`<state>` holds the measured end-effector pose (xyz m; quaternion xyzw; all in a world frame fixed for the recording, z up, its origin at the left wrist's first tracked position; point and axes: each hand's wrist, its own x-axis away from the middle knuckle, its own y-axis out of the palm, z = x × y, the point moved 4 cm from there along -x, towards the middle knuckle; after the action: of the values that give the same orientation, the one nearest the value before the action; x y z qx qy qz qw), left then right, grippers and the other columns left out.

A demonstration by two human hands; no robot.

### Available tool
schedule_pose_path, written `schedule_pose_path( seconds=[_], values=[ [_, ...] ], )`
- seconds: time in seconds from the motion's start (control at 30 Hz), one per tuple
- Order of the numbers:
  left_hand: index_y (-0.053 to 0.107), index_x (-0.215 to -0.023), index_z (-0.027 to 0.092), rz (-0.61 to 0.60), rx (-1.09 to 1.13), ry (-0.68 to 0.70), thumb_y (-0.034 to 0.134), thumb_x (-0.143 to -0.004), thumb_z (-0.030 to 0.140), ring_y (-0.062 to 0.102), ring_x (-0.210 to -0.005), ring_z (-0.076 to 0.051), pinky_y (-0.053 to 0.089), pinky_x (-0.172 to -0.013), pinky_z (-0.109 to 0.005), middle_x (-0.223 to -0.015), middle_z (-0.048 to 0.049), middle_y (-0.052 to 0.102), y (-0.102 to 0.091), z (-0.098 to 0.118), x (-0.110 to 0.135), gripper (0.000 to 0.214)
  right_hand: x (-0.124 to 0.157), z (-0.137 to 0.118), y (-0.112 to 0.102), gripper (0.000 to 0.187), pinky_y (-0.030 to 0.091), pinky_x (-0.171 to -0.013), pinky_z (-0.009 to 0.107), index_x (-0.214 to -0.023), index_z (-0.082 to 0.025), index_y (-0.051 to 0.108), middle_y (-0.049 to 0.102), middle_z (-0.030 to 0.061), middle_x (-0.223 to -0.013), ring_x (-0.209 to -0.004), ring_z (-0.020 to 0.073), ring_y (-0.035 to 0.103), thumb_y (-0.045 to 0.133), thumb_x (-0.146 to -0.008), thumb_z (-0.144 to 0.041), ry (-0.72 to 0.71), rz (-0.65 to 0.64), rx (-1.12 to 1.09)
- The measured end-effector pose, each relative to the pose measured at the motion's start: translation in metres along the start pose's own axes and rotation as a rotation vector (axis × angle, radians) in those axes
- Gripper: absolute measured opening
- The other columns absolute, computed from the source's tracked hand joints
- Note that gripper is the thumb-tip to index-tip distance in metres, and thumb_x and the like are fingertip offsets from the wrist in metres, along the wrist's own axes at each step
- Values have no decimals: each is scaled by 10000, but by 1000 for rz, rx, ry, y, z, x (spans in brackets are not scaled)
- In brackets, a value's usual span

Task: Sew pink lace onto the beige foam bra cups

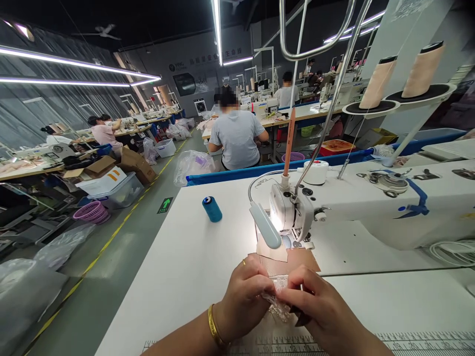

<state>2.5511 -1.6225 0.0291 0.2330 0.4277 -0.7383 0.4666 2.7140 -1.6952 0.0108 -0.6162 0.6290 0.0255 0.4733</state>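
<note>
My left hand (249, 294), with a gold bracelet at the wrist, pinches a small piece of pale lace (281, 283) over the front of the table. On the lace's other side, the fingertips of my right hand (315, 299) are closed on it too. A dark object (301, 316) shows under my right palm; its kind is mostly hidden. Just beyond my hands, beige and pinkish-brown fabric pieces (305, 259) lie in front of the needle area of a white sewing machine (289, 205). A grey lamp head (266, 226) lights that spot.
A teal thread spool (212, 209) stands left of the machine. Peach thread cones (379, 83) sit on a stand at the right. A printed ruler (419, 342) runs along the near table edge. Beyond the blue trough (230, 176), a co-worker (237, 133) sits facing away.
</note>
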Motion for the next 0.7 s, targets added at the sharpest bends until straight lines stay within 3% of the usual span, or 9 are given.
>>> schedule_pose_path(
  seconds=[0.13, 0.4, 0.57, 0.7],
  values=[
    [668, -745, 223, -36, 27, -13, 729, -943, 214, 529, -633, -123, 460, -574, -236, -683, 2, 563, 1, -1, 2, 207, -1, -1, 0, 311, 472, -543, 207, -968, -287, 637, 586, -9, -791, -629, 127, 556, 480, -878, -34, -27, -3, 68],
    [604, -801, 214, -21, 27, 48, 684, -902, 61, 518, -679, -109, 441, -596, -202, -732, 12, 550, -4, 0, -1, 199, 10, 12, -16, 319, 504, -606, 230, -1117, -320, 576, 580, -10, -860, -694, 141, 584, 529, -924, -70, 49, -45, 25],
    [612, -798, 212, -34, 23, 58, 677, -919, 80, 522, -709, -121, 429, -590, -209, -724, 4, 539, -3, 0, 1, 191, 6, 10, -16, 315, 505, -608, 231, -1119, -328, 577, 587, -3, -876, -710, 147, 595, 521, -939, -75, 41, -27, -16],
    [612, -818, 206, -53, 19, 79, 644, -920, 57, 509, -712, -121, 434, -606, -215, -739, -5, 548, -2, -1, 4, 184, 5, 9, -15, 173, 490, -619, 223, -1003, -309, 580, 573, -12, -863, -711, 136, 584, 520, -1014, -147, 168, -22, -160]
  ],
)
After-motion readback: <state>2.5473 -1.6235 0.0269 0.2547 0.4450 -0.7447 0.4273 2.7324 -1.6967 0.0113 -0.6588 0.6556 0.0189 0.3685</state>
